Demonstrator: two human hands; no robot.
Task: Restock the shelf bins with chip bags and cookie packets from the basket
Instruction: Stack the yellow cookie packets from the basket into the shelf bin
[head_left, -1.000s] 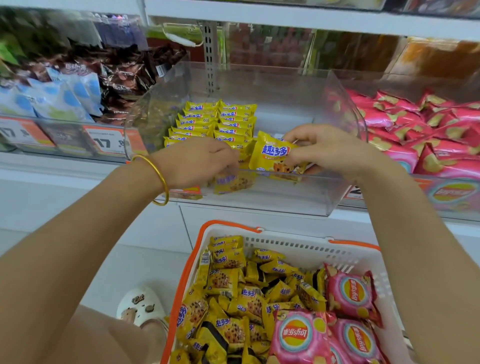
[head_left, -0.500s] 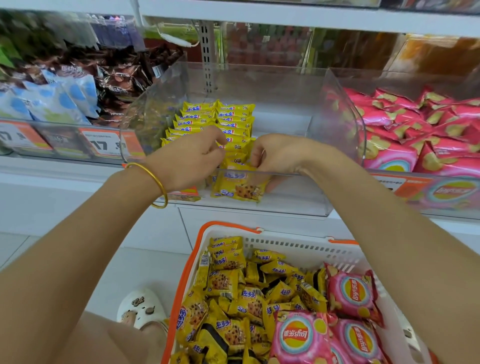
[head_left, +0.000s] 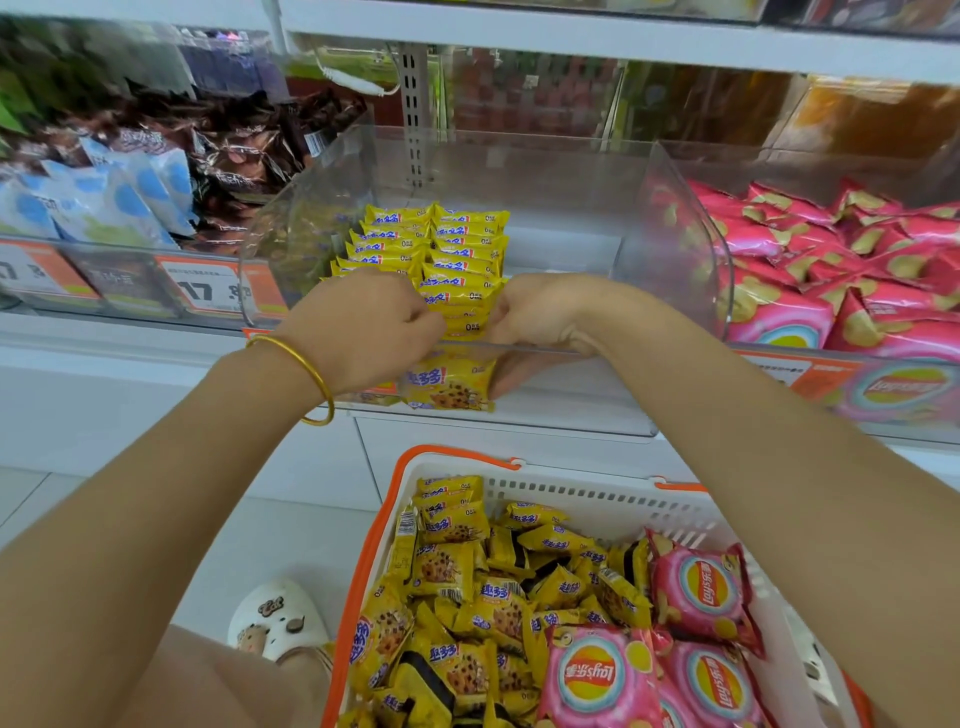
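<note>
Centrally: clear hard-plastic bin (head_left: 519, 171), curved glossy walls, holding two rows of yellow foil cookie packets (head_left: 441, 249) on edge; below it a white slotted basket (head_left: 571, 493), orange-rimmed, near end cut off. Hands: left hand (head_left: 358, 332), fingers curled at the rows, tips hidden, grip unclear; right hand (head_left: 540, 317), fingers curled round the right end of the front packet (head_left: 449, 382), which stands upright behind the bin's front wall, face outward, long axis left-right.

We see one view only, from a wide-angle camera on the head, facing forward and down: the clear shelf bin (head_left: 691, 244) lies close ahead, the basket (head_left: 571, 493) just below us at frame bottom.
</note>
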